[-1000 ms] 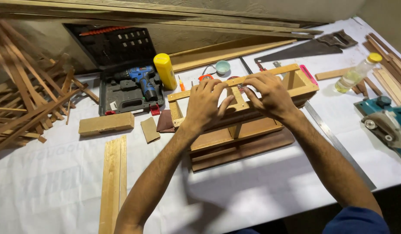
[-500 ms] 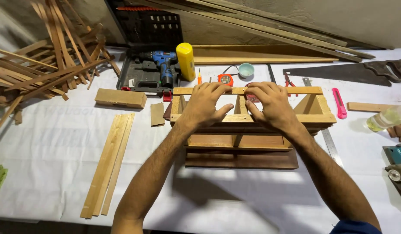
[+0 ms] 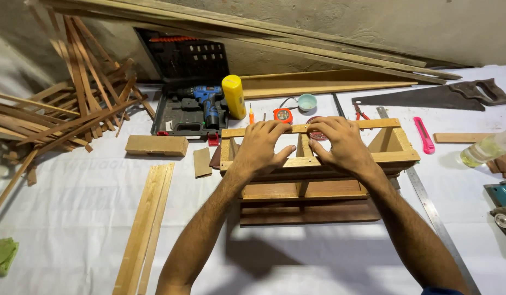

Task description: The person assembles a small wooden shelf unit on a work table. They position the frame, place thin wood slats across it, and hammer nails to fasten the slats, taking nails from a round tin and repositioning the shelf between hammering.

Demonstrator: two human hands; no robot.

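Wooden open frame box (image 3: 318, 164) lies long axis left-right, just in front of the blue drill (image 3: 208, 104), with left hand (image 3: 262, 148) and right hand (image 3: 340, 145) side by side, fingers spread, pressing flat on its top rails, equally near.

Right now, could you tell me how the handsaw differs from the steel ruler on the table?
The handsaw has a broad dark blade tapering to a point and a shaped handle; the steel ruler is a narrow, pale, even strip without a handle. The handsaw lies far back near the wall, almost crosswise, well away from both hands; the steel ruler runs diagonally toward the viewer, right beside the wooden frame and the right hand. Both lie flat on the white cloth.
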